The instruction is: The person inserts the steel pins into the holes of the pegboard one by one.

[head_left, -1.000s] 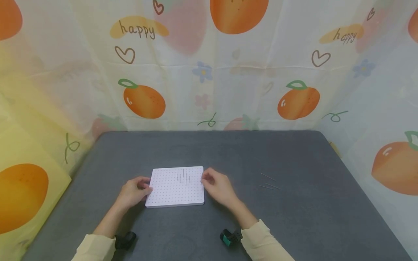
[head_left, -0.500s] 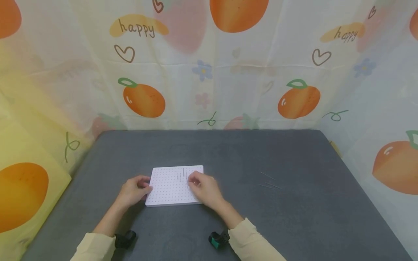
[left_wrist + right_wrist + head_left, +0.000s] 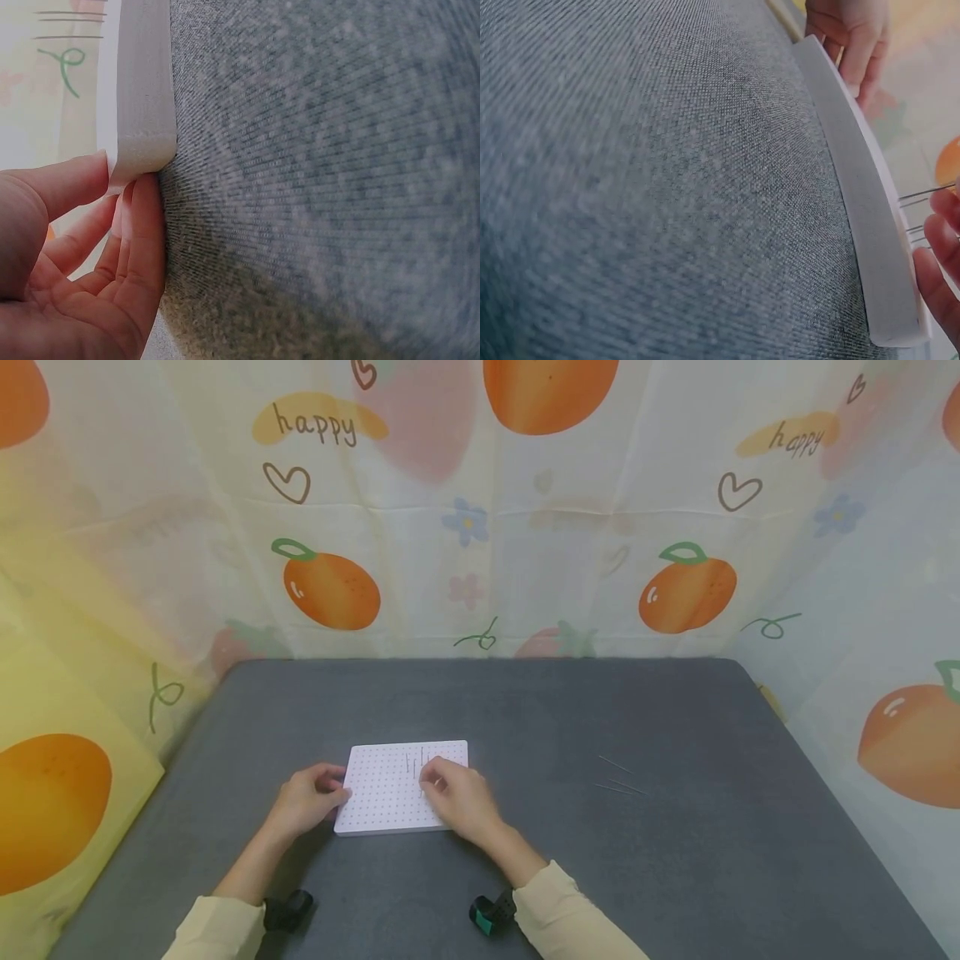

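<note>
White rectangular board (image 3: 378, 802), gridded with small holes, flat on the dark grey, cloth-textured desk (image 3: 712, 860), a little left of the middle. Gripping it at the left side with the left hand (image 3: 303, 802): thumb on the upper face, fingers bent against the edge. And over on the right half, leaning in above the holes with the right hand (image 3: 463, 797), pinching a thin metal pin (image 3: 928, 193) at the fingertips! Lower end hidden behind the rim in the right wrist view, so no telling whether seated in a hole. Just past those fingertips, a cluster of thin dark upright pins (image 3: 414, 764), partly behind the hand, so no full count. Out to the right, well apart from the board, three loose thin silvery pins (image 3: 616, 764) lying on the desk, two of them close together. Down at the bottom, cream long sleeves (image 3: 217, 931) and black wrist straps (image 3: 288, 912). Behind it all, a pale fabric curtain (image 3: 555, 585) printed with orange fruit, hearts and "happy".
</note>
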Available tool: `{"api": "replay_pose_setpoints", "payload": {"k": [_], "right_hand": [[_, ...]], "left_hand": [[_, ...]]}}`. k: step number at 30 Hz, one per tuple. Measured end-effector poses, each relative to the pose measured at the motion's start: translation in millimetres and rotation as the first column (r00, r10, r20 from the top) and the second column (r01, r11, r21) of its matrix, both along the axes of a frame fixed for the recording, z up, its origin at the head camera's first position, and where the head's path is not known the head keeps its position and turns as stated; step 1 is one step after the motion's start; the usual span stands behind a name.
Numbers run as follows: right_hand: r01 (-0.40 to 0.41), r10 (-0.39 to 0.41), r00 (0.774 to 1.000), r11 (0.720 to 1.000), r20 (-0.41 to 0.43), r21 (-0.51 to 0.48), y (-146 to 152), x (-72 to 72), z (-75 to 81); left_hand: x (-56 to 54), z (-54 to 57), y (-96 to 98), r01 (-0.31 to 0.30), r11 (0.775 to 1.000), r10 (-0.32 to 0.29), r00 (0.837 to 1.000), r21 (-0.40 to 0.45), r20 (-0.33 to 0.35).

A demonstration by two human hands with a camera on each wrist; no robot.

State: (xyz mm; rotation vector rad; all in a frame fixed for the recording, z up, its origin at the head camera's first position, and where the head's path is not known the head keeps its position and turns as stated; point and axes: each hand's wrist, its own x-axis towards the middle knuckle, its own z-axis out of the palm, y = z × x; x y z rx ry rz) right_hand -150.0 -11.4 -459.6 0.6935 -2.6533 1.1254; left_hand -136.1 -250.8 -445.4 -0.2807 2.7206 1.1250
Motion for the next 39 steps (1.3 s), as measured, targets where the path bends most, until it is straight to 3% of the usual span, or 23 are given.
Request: {"api": "replay_pose_setpoints", "payload": {"k": [8,17,29,39], "right_hand": [[-0.009,0.01,1.0,1.0,-0.011,0.025,-1.7,-0.9,0.0],[-0.02,0.028,0.992,0.998,-0.127,0.064,-3.9,-1.3,-5.7],[-0.02,0.024,0.999,0.992,-0.026,0.127,-3.5,-0.5,-1.5],[-0.054,0.067,0.993,0.989,-0.095,0.135,12.9,3.3,7.9]], "left_hand": [[-0.2,-0.7,-0.8,0.004,1.0,-0.004,1.0,0.008,-0.004],[0.5,-2.1,-0.9,-0.002,1.0,0.002,1.0,0.01,-0.009],[0.5,-2.2,-0.2,-0.004,1.0,0.004,1.0,0.012,-0.014],[0.3,-1.1,0.8,-0.002,1.0,0.002,1.0,0.006,-0.02]]}}
